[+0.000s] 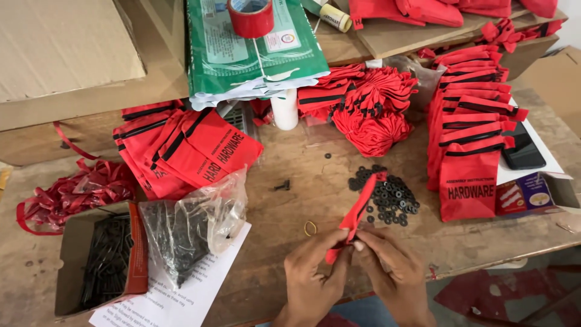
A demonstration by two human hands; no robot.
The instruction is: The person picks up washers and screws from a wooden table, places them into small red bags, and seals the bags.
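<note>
Two hands at the near desk edge pinch one small red drawstring pouch (358, 213): left hand (311, 272) closed on its lower end, right hand (387, 266) closed on it just beside, fingertips meeting at the pouch mouth. Pouch is held edge-on, tilted up and away, its top over a pile of black washers (393, 197) on the wooden desk (290, 200). Yellow rubber band (310, 228) lies just left of the hands; a lone black screw (282, 185) and a stray washer (327, 155) sit farther out. Near left: white printed sheet (175, 297) under a clear plastic bag of dark screws (187, 233), beside an open cardboard box of black screws (103, 260). Tangle of red ribbon (72, 194) past the box. Mid left: loose heap of flat red pouches (187, 148) with black drawstrings. Right: overlapping row of flat red pouches (472, 139), a black phone (523, 151) on white paper, a small open printed carton (532, 194) at the desk edge. Centre far: bunched red pouches (369, 106), white cylinder (284, 109). Far: green printed sack (242, 48) with a roll of red tape (251, 15) on it, cardboard slab (60, 42) at left, more red pouches (423, 9) on a board at right.
</note>
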